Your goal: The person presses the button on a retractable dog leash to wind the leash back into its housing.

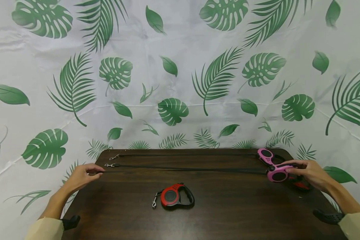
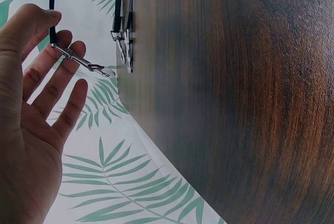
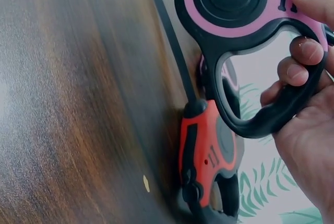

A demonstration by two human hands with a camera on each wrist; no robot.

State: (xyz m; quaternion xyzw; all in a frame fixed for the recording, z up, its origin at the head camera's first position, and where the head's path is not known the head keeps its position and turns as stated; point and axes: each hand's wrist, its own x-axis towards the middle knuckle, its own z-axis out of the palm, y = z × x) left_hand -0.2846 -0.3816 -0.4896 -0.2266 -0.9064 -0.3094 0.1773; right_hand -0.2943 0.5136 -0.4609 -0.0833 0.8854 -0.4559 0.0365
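Your right hand (image 1: 310, 173) grips the pink leash (image 3: 245, 41) by its handle; your left hand (image 1: 82, 176) pinches the strap's clip (image 2: 83, 62) w/ thumb, so the strap stays stretched.

The head view looks forward and down from the near edge, taking in the whole dark tabletop (image 1: 228, 213) and the leaf-printed backdrop (image 1: 180, 66) beyond. The left wrist view sits close beside the left hand (image 2: 31, 130) at the tabletop's left edge. The right wrist view sits very close to the right hand (image 3: 308, 109) on the pink leash (image 3: 235, 4) at the right end. All three share the tabletop.
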